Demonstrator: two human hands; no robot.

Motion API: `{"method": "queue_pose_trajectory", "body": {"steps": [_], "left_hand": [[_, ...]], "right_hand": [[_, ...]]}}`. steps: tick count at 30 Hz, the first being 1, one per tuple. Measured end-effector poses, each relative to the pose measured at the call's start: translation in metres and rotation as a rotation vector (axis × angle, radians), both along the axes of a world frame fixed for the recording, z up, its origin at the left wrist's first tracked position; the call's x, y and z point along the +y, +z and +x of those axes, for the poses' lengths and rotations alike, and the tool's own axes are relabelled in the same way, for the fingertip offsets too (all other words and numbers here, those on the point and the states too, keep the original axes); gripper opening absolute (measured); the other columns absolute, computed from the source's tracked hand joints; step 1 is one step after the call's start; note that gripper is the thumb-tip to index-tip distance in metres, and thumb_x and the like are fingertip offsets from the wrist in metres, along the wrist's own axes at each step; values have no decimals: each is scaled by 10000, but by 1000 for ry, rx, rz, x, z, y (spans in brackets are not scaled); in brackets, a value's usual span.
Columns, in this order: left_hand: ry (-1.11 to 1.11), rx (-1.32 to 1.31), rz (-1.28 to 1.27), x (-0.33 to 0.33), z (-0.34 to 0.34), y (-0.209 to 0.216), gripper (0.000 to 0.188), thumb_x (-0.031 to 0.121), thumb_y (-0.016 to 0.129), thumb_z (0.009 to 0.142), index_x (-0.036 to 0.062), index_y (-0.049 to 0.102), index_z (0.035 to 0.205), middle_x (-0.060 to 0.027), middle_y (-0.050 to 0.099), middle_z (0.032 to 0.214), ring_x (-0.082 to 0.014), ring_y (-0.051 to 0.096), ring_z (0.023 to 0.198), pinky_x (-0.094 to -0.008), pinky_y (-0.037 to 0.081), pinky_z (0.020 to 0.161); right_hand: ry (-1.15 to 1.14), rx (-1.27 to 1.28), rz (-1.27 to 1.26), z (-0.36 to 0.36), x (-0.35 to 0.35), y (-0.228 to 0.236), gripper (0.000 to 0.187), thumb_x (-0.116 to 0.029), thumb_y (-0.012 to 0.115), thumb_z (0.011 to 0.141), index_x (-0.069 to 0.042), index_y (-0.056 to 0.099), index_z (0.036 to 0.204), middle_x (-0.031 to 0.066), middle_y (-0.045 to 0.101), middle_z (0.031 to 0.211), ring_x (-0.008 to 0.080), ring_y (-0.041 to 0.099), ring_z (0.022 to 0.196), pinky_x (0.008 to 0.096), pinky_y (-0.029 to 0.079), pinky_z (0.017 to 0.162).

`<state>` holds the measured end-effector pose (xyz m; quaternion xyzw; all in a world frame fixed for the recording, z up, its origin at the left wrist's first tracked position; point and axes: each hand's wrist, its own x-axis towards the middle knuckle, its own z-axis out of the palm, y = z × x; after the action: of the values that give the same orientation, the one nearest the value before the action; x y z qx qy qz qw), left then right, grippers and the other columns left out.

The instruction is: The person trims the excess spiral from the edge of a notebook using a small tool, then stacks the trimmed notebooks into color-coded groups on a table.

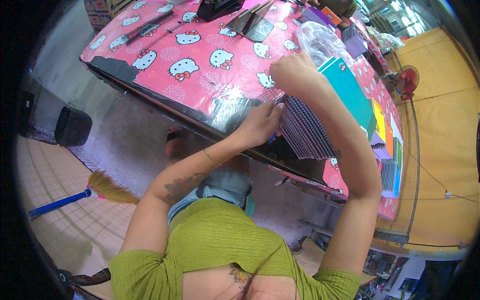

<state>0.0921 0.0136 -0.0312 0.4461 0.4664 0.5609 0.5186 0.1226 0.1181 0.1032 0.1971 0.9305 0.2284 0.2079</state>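
A stack of spiral-bound notebooks with a teal cover [350,95] lies at the table's near right edge. Its wire-bound spines [307,130] face my body. My left hand [260,122] is closed beside the spines around a small blue-handled tool [272,137], whose working end is hidden. Beyond the spines, my right hand [294,72] is curled into a fist above the far corner of the stack. Its fingers point away from view, so whatever they pinch cannot be seen. My right forearm crosses over the notebooks and covers part of them.
The table has a pink patterned cover [165,55]. Black spiral wires [150,29] lie at its far left, with a clear plastic bag [320,42] beyond the notebooks. More notebooks [382,127] are stacked rightward. A broom [107,187] and black bin [73,126] are leftward. Another person [342,6] is beyond.
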Motion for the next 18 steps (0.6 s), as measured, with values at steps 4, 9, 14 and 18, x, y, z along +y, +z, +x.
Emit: {"method": "queue_pose_trajectory", "body": {"steps": [4, 9, 14, 18], "left_hand": [[-37, -36, -81, -3, 2, 1, 367, 320, 360, 1047, 13, 529, 935, -64, 570, 758, -129, 592, 614, -262, 471, 523], [-57, 15, -21, -14, 4, -9, 377, 335, 370, 1042, 6, 536, 962, -55, 567, 770, -127, 592, 627, -277, 485, 539], [-16, 24, -49, -2, -1, -9, 377, 328, 365, 1042, -1, 540, 984, -50, 569, 772, -128, 593, 626, -286, 489, 556], [1, 8, -46, 2, 1, -10, 365, 315, 358, 1043, -3, 532, 998, -54, 567, 766, -132, 598, 622, -286, 489, 546]], "right_hand": [[52, 37, 0, 5, 7, -9, 197, -149, 555, 819, -41, 714, 863, 144, 714, 849, 293, 704, 796, 436, 523, 678], [62, 173, -2, 5, -1, -13, 189, -141, 550, 829, -41, 707, 858, 132, 715, 846, 283, 704, 811, 442, 512, 684], [-66, -126, -1, -8, -13, -2, 203, -171, 599, 852, -91, 731, 984, 96, 716, 1030, 236, 678, 972, 397, 461, 820], [-83, -134, 14, -5, -7, -11, 206, -176, 595, 865, -106, 732, 1003, 89, 716, 1036, 229, 673, 982, 401, 447, 818]]}}
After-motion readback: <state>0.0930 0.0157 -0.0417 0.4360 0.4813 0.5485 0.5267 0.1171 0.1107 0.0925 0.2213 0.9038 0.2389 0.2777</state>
